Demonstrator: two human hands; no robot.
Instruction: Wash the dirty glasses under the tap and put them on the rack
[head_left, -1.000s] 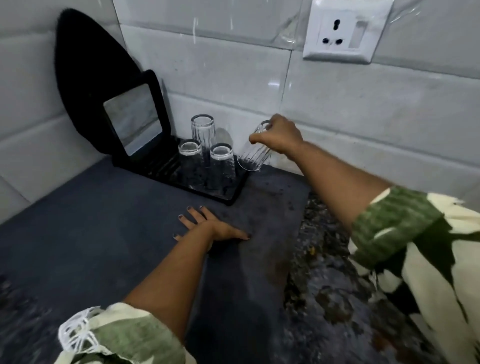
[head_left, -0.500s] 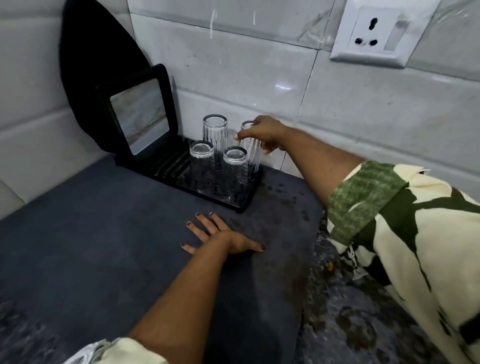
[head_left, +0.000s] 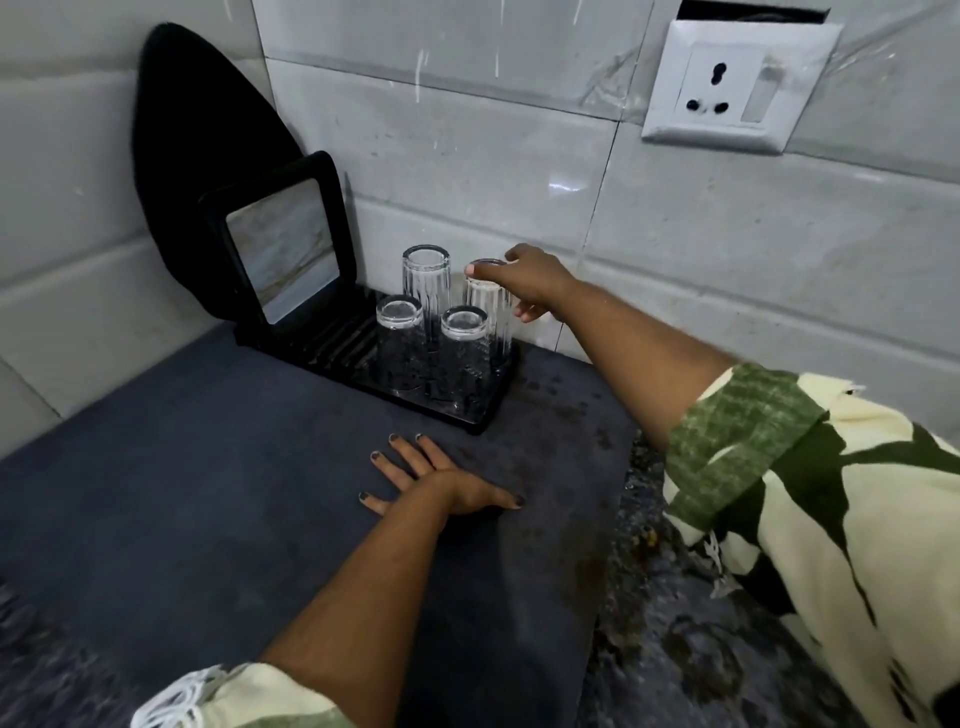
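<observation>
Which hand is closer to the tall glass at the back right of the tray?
The right hand. Its fingers rest on top of that tall glass on the black tray. The left hand lies flat on the counter, in front of the tray.

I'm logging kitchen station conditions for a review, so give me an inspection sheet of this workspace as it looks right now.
Surface: dark counter, with damp spots and stains near the rack; a rougher speckled patch at right.
Job's things: black rack in the corner; four clear glasses upside down on it, two tall at the back, two short in front.
Clutter: framed mirror propped at the rack's left end; black oval board leaning in the corner.
Grippers: right hand with fingers around the back right glass; left hand flat on the counter, empty.
Cables: nothing seen.
Surroundings: white tiled wall; wall socket, nothing plugged in.
</observation>
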